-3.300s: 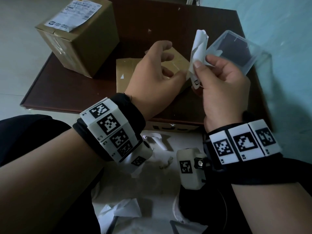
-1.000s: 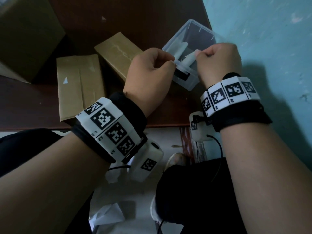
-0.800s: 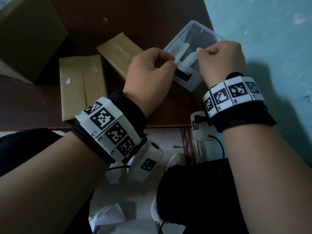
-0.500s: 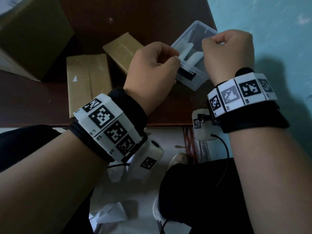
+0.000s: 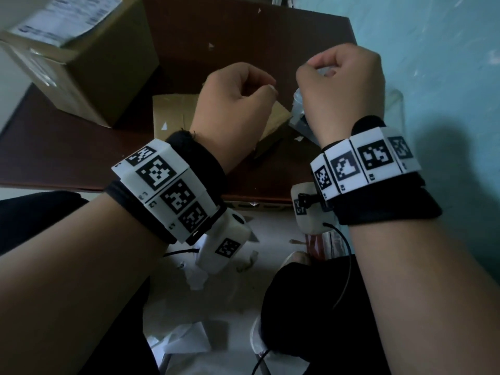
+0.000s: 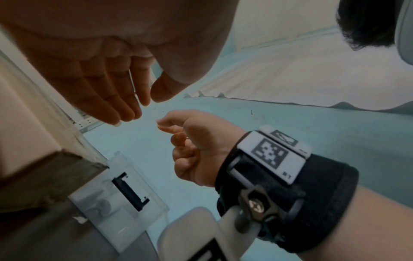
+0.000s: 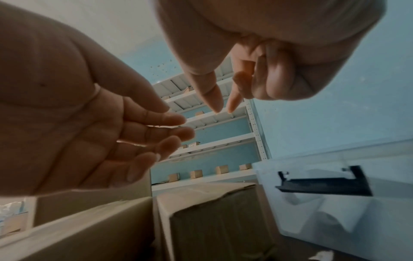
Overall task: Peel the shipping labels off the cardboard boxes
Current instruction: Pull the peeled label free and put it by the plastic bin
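Observation:
Both hands hover above the dark brown table [image 5: 67, 158], close together and holding nothing. My left hand [image 5: 267, 87] has relaxed, nearly straight fingers [image 6: 125, 109], with the thumb close to the index finger. My right hand [image 5: 322, 69] is curled; in the right wrist view its thumb and index tips [image 7: 215, 106] nearly meet with nothing between them. A large cardboard box [image 5: 75, 58] at the back left carries a white shipping label [image 5: 65, 20]. Two smaller bare boxes [image 5: 173, 115] [image 5: 273, 123] lie under the hands. A clear plastic container [image 7: 335, 194] holds crumpled white labels [image 7: 324, 217].
A teal wall [image 5: 446, 77] runs close along the table's right side. Torn paper scraps [image 5: 186, 339] lie on the pale floor between my legs. White shelves [image 7: 208, 141] with several small boxes stand behind the table.
Both hands have risen away from the clear container. The rolled label they held a second ago stays in it, and their fingers are empty.

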Action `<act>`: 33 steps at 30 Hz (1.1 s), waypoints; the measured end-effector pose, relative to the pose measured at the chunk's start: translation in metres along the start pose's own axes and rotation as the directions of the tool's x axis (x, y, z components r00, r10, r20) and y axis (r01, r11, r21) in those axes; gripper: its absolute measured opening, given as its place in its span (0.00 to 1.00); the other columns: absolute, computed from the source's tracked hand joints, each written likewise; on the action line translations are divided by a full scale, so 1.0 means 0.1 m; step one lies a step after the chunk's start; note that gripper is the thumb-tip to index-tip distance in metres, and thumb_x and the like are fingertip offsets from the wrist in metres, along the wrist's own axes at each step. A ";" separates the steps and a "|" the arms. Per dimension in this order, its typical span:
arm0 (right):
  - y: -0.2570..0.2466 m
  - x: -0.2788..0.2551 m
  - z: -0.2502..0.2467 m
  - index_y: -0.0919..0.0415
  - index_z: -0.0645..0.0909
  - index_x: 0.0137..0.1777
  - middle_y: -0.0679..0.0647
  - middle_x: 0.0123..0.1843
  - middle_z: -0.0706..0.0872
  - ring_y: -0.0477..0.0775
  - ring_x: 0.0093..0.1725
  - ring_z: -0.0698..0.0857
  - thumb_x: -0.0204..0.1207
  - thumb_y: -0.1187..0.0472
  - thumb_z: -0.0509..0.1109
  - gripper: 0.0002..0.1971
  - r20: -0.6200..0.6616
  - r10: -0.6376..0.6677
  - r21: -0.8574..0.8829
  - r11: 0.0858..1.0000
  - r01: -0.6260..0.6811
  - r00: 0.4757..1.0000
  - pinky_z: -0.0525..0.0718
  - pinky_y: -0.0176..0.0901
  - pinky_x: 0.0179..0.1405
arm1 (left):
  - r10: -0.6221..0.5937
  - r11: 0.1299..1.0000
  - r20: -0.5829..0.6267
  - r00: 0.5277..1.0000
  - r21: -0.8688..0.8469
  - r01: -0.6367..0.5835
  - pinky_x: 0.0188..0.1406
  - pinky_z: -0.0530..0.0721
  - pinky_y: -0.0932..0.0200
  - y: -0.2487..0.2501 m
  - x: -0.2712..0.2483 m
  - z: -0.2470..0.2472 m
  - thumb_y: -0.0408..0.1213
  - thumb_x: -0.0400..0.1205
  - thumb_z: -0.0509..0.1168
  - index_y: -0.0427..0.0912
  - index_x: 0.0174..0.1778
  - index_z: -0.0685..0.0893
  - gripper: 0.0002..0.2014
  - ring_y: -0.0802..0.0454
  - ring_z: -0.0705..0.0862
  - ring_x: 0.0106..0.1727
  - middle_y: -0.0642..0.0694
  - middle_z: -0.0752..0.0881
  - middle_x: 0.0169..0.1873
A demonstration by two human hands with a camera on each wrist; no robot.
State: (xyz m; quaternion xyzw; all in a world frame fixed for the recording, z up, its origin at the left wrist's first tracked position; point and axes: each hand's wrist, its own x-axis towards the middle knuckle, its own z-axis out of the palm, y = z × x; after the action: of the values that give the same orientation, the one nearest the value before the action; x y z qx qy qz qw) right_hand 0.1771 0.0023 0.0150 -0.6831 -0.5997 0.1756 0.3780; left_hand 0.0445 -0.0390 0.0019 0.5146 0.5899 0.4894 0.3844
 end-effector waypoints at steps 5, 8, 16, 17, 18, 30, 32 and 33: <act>-0.19 -0.11 0.16 0.45 0.86 0.54 0.40 0.36 0.83 0.33 0.33 0.82 0.82 0.51 0.76 0.04 0.049 -0.057 0.005 0.998 0.057 0.997 0.73 0.18 0.27 | 0.012 1.000 -0.049 0.999 0.023 -0.011 0.46 0.92 0.40 0.00 -0.01 -0.20 0.36 0.85 0.66 0.45 0.53 0.88 0.06 0.48 0.91 0.47 0.46 0.92 0.46; -0.32 -0.17 0.27 0.47 0.87 0.54 0.41 0.37 0.85 0.34 0.35 0.84 0.81 0.52 0.77 0.05 0.070 -0.097 0.049 0.994 0.094 0.993 0.77 0.24 0.34 | 0.020 0.999 -0.078 0.997 0.030 -0.018 0.45 0.92 0.40 0.00 -0.02 -0.30 0.37 0.85 0.66 0.46 0.51 0.88 0.06 0.47 0.91 0.46 0.46 0.91 0.44; -0.62 -0.31 0.55 0.48 0.88 0.55 0.44 0.39 0.90 0.38 0.37 0.90 0.83 0.55 0.77 0.04 0.071 -0.164 0.111 0.982 0.155 0.984 0.90 0.34 0.39 | 0.025 0.998 -0.154 0.988 0.055 -0.017 0.36 0.90 0.64 -0.06 -0.03 -0.63 0.35 0.85 0.65 0.46 0.50 0.88 0.06 0.57 0.89 0.40 0.50 0.90 0.40; -0.64 -0.33 0.58 0.47 0.87 0.54 0.44 0.39 0.90 0.38 0.37 0.90 0.83 0.55 0.77 0.03 0.072 -0.172 0.111 0.980 0.163 0.983 0.90 0.34 0.40 | 0.034 0.998 -0.162 0.986 0.057 -0.025 0.35 0.87 0.68 -0.07 -0.04 -0.67 0.35 0.85 0.66 0.46 0.50 0.89 0.06 0.59 0.89 0.39 0.50 0.90 0.40; -0.66 -0.34 0.60 0.47 0.87 0.54 0.44 0.40 0.90 0.38 0.38 0.90 0.82 0.55 0.77 0.03 0.073 -0.181 0.114 0.978 0.173 0.981 0.90 0.33 0.41 | 0.042 0.998 -0.171 0.984 0.055 -0.033 0.33 0.85 0.70 -0.08 -0.04 -0.72 0.35 0.84 0.66 0.46 0.50 0.89 0.06 0.60 0.87 0.38 0.51 0.89 0.39; -0.74 -0.58 0.82 0.48 0.85 0.69 0.40 0.53 0.86 0.41 0.50 0.87 0.88 0.56 0.74 0.11 0.439 -0.188 -0.001 0.978 0.210 0.879 0.88 0.38 0.50 | -0.006 0.993 -0.178 0.984 0.116 0.027 0.29 0.78 0.72 -0.30 -0.09 -1.13 0.31 0.82 0.65 0.47 0.48 0.91 0.11 0.66 0.84 0.32 0.53 0.88 0.35; -0.74 -0.59 0.88 0.51 0.81 0.77 0.44 0.63 0.84 0.49 0.59 0.87 0.88 0.59 0.72 0.19 0.512 -0.147 -0.079 0.973 0.216 0.847 0.88 0.45 0.57 | -0.029 0.987 -0.169 0.985 0.149 0.055 0.27 0.78 0.73 -0.35 -0.10 -1.15 0.31 0.82 0.64 0.48 0.50 0.91 0.11 0.67 0.84 0.31 0.53 0.88 0.37; -0.73 -0.59 0.91 0.51 0.78 0.80 0.47 0.67 0.83 0.51 0.62 0.86 0.87 0.59 0.73 0.22 0.526 -0.129 -0.113 0.969 0.219 0.841 0.88 0.49 0.59 | -0.045 0.983 -0.166 0.985 0.166 0.073 0.26 0.78 0.73 -0.37 -0.09 -1.15 0.32 0.83 0.64 0.49 0.53 0.90 0.11 0.66 0.85 0.32 0.53 0.89 0.39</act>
State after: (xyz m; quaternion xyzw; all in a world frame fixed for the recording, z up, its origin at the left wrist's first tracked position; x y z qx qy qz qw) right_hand 0.0515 -0.0263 -0.0038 -0.5833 -0.7512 0.2650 0.1591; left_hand -0.0726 -0.0687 -0.0089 0.4866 0.6740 0.4653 0.3041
